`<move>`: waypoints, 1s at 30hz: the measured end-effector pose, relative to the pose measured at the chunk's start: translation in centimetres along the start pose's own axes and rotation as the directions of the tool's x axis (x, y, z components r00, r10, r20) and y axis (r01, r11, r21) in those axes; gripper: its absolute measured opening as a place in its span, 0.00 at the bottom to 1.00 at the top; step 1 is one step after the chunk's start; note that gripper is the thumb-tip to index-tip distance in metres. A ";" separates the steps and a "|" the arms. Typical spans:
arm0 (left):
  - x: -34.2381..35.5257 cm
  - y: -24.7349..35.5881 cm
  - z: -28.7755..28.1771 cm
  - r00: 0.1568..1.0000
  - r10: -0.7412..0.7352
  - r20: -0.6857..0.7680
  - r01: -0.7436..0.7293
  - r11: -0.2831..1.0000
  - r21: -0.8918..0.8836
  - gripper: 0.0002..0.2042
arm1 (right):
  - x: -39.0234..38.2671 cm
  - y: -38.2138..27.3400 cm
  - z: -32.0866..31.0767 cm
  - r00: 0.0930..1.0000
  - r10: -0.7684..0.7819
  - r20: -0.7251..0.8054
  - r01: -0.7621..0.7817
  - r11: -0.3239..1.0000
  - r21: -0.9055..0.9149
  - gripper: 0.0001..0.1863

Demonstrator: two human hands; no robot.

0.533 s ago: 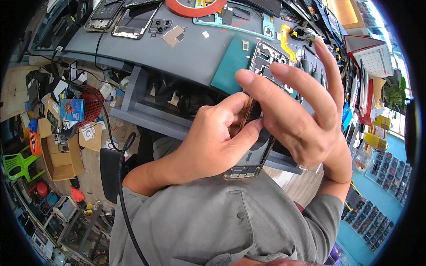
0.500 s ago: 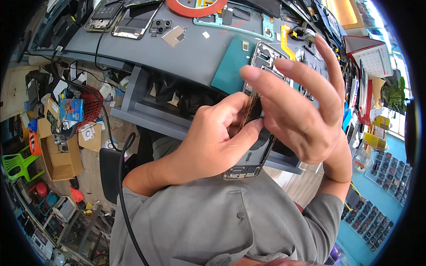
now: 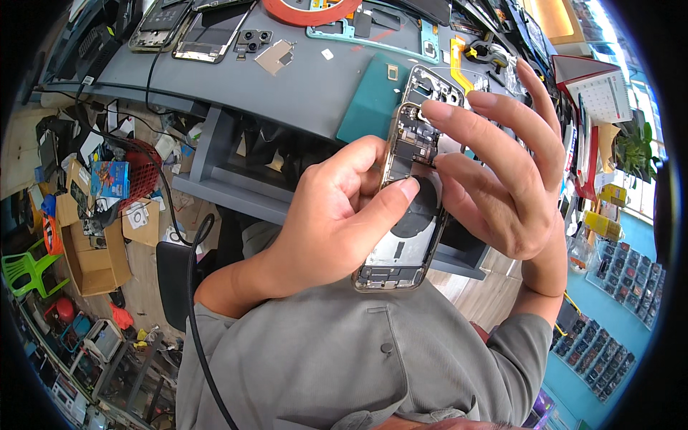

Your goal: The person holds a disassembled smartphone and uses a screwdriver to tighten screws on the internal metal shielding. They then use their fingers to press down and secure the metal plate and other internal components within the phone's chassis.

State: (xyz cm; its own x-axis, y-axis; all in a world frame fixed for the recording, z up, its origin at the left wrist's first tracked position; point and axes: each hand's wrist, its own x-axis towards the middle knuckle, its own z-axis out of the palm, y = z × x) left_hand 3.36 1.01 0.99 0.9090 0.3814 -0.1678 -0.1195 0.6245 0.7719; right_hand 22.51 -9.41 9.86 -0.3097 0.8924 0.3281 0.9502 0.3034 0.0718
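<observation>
An opened phone (image 3: 410, 197) is held in my left hand (image 3: 333, 215), tilted with its inside showing. The circuit board (image 3: 414, 143) sits toward its far end, with a dark round coil (image 3: 417, 208) in the middle. My left thumb lies over the near side of the coil, and the fingers wrap the left edge. At the right edge is my right hand (image 3: 512, 183), with thumb and index finger drawn together and the other fingers raised apart. What those two fingertips hold, if anything, is hidden. Beyond the held phone lies another phone housing (image 3: 438, 87) on the desk.
A teal pad (image 3: 369, 100) lies on the grey desk (image 3: 304, 93), near a yellow flex cable (image 3: 459, 66), a camera module (image 3: 252, 43) and a roll of red tape (image 3: 276, 8). Below the desk edge is an open drawer (image 3: 236, 193). A black cable (image 3: 193, 301) hangs at my left.
The phone has turned so that its inside faces up more, showing the circuit board and coil. My right hand has shifted slightly right, away from my left thumb.
</observation>
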 end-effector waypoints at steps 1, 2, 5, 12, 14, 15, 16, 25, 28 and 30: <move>0.0 0.0 -0.1 1.000 -0.003 0.009 0.003 1.000 0.011 0.06 | 0.1 -0.1 0.0 1.000 0.005 0.004 -0.005 1.000 -0.002 0.14; -0.1 0.1 -0.2 1.000 -0.007 0.020 0.007 1.000 0.030 0.07 | 0.1 -0.2 -0.2 1.000 0.016 0.015 -0.016 1.000 -0.001 0.14; -0.2 0.5 -0.3 0.998 -0.026 0.055 0.020 0.994 0.103 0.11 | 0.2 -0.3 -0.1 0.999 0.023 0.023 -0.023 1.000 -0.010 0.13; -0.2 0.0 -0.2 0.997 0.048 0.060 -0.058 0.985 0.164 0.10 | 0.4 -0.5 0.4 0.999 0.032 -0.008 -0.032 0.999 -0.024 0.12; -0.2 -0.1 -0.1 0.996 0.058 0.062 -0.067 0.986 0.155 0.10 | 0.4 -0.7 0.4 0.999 0.032 -0.014 -0.032 0.999 -0.032 0.12; -0.2 0.0 -0.3 0.996 0.055 0.071 -0.067 0.981 0.181 0.10 | 0.4 -0.7 0.5 0.999 0.031 -0.014 -0.032 0.999 -0.033 0.12; -0.2 0.2 -0.4 0.995 0.051 0.080 -0.067 0.976 0.206 0.10 | 0.4 -0.7 0.5 0.999 0.030 -0.013 -0.030 0.999 -0.035 0.12; -0.2 -0.1 -0.1 0.997 0.062 0.049 -0.068 0.987 0.148 0.10 | 0.3 -0.7 0.4 1.000 0.022 -0.008 -0.022 0.999 -0.043 0.13; -0.3 0.0 -0.2 0.996 0.061 0.062 -0.071 0.983 0.167 0.10 | 0.2 -0.8 0.3 1.000 0.018 -0.014 -0.019 0.999 -0.050 0.13; -0.3 0.0 -0.3 0.996 0.060 0.065 -0.071 0.982 0.176 0.10 | 0.2 -0.9 0.3 1.000 0.027 -0.011 -0.027 0.999 -0.047 0.13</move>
State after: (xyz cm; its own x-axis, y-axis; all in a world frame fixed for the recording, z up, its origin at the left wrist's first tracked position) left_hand 3.00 1.12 0.90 0.9242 0.3733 -0.0809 -0.1115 0.4661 0.8777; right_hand 21.60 -9.40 9.60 -0.2839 0.8964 0.3405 0.9588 0.2630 0.1069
